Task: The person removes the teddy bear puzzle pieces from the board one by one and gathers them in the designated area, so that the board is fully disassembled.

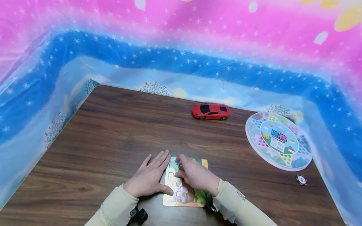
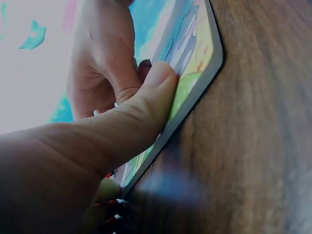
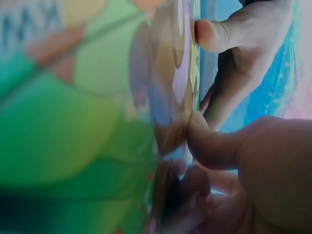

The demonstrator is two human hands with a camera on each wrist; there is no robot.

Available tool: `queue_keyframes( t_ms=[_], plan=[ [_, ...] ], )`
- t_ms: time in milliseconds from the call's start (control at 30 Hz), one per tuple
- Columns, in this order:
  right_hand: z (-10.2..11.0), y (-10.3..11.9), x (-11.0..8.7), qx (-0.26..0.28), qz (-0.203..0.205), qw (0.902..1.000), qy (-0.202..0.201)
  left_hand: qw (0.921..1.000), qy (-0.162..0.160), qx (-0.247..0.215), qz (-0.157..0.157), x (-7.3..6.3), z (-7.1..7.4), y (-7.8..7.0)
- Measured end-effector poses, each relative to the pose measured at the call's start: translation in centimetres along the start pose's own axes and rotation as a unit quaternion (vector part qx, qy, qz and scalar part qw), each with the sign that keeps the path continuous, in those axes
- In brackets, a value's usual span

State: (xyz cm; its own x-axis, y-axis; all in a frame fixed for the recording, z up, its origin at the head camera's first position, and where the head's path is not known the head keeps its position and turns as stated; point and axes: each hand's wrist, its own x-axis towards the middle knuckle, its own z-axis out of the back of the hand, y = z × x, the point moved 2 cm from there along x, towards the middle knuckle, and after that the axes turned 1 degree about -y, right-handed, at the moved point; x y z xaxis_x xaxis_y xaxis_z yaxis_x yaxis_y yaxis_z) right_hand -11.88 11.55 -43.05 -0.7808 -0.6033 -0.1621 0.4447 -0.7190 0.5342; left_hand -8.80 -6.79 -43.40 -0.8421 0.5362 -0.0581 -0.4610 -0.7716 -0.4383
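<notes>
A small jigsaw puzzle in a tray [image 1: 183, 203] lies on the table, its picture partly covered by both hands. My left hand [image 1: 151, 177] lies along the puzzle's left side, fingers straight and its thumb [image 2: 158, 80] pressing on the border. Over the upper middle of the puzzle, my right hand [image 1: 198, 176] has its thumb and index finger bent around a puzzle piece [image 1: 179, 164], which they mostly hide. In the right wrist view, the right thumb [image 3: 212, 144] touches the puzzle surface, with the other fingers curled below it.
A red toy car [image 1: 211, 112] stands near the table's back edge. To the right lie a round Chinese checkers box [image 1: 278, 141] and a black-and-white poker chip [image 1: 301, 180]. A patterned pink and blue cloth [image 1: 181, 59] surrounds the wooden table [image 1: 118, 125].
</notes>
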Motion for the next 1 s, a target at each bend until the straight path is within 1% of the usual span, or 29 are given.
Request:
queue_keyframes(
  t_ms=[133,267,367,500,633,733,867,1000],
  plan=[
    [0.5,-0.5,0.2,0.036,-0.005,0.9993,0.001,1.0000,-0.002,0.005,0.004,0.7,-0.2,0.0],
    [0.8,-1.0,0.5,0.022,-0.015,0.9994,-0.022,0.9999,-0.012,-0.004,0.002,1.6,-0.7,0.1],
    [0.8,-1.2,0.5,-0.001,-0.016,0.9993,-0.034,0.9997,-0.008,-0.021,0.004,2.1,-0.9,0.5],
    [0.5,-1.0,0.4,-0.021,-0.007,0.9989,-0.043,0.9990,0.000,-0.045,0.004,2.3,-1.1,1.2],
    [0.5,-0.8,0.3,-0.023,-0.012,0.9983,-0.051,0.9984,-0.009,-0.055,-0.007,2.3,-1.1,1.6],
    [0.5,-0.7,0.4,-0.033,-0.015,0.9980,-0.051,0.9981,-0.017,-0.058,-0.009,2.3,-1.1,1.6],
    [0.6,-0.6,0.5,-0.047,-0.014,0.9977,-0.047,0.9981,-0.024,-0.056,-0.001,2.2,-1.2,1.5],
    [0.7,-0.7,0.5,-0.047,-0.015,0.9977,-0.047,0.9982,-0.027,-0.053,0.005,2.2,-1.2,1.2]
  ],
)
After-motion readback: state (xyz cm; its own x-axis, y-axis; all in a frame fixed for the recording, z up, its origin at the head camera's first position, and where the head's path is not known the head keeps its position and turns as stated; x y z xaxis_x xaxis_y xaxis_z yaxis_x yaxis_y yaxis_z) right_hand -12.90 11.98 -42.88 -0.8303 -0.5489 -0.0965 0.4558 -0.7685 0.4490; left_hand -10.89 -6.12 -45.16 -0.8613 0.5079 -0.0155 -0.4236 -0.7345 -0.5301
